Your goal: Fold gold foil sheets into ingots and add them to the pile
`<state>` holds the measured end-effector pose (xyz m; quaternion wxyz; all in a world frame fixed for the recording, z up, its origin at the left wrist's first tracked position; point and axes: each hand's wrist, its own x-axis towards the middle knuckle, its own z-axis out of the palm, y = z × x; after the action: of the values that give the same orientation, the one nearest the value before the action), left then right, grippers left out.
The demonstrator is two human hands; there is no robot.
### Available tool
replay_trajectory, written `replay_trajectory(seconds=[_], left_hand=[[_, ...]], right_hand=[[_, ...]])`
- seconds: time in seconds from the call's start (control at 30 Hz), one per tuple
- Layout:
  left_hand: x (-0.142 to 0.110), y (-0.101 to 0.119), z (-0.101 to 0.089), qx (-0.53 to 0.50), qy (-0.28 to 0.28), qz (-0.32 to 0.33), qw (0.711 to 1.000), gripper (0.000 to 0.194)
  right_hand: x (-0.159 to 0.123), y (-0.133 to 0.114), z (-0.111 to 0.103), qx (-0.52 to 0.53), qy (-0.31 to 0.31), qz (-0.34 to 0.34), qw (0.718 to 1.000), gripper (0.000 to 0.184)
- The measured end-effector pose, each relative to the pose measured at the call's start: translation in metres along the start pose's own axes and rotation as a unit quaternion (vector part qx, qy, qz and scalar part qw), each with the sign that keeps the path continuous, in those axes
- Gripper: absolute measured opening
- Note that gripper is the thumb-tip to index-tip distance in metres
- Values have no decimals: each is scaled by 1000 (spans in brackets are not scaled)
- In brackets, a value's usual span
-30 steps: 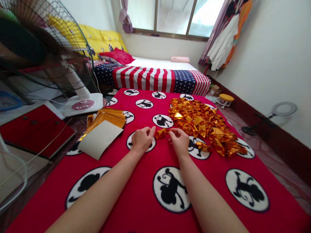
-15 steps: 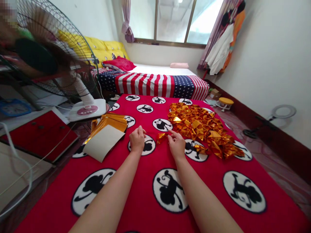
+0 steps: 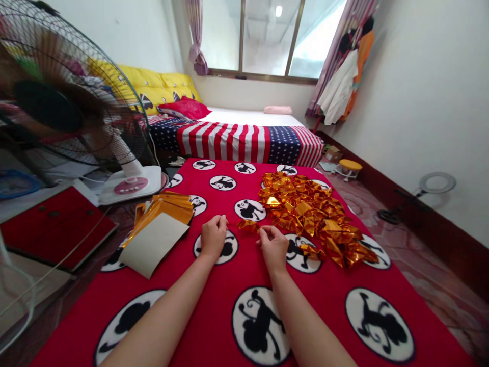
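Note:
My right hand [image 3: 273, 246] rests on the red blanket [image 3: 214, 326], its fingers pinched on a small folded gold foil piece [image 3: 246, 225]. To its left and apart from the foil, my left hand [image 3: 213, 237] has its fingers curled closed; whether anything is in them is hidden. A heap of folded gold foil pieces [image 3: 311, 214] lies just right of my right hand. A stack of flat gold foil sheets [image 3: 162, 216], the top one white side up, lies left of my left hand.
A running standing fan [image 3: 57, 107] with a white base [image 3: 132, 183] stands at the left by a red board [image 3: 49, 224]. A bed with a flag-pattern cover [image 3: 244, 140] lies beyond the blanket. A ring light [image 3: 435, 183] and a small yellow stool [image 3: 349, 167] are on the floor at the right.
A second ago both hands met at the small foil piece. My left hand has since let go, drawn left and closed; my right hand still pinches it. The camera view tilted up.

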<state>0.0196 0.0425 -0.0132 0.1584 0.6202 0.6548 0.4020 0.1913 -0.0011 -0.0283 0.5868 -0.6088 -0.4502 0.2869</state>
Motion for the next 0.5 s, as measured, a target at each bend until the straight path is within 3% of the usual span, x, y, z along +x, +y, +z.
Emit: replay_trajectory(seconds=[0.33, 0.5], left_hand=[[61, 17, 35, 98, -49, 37, 993, 35], [96, 15, 53, 141, -67, 87, 984, 28]], right_hand=[[-1, -3, -4, 92, 6, 59, 994, 32], [-1, -2, -6, 107, 10, 77, 991, 32]])
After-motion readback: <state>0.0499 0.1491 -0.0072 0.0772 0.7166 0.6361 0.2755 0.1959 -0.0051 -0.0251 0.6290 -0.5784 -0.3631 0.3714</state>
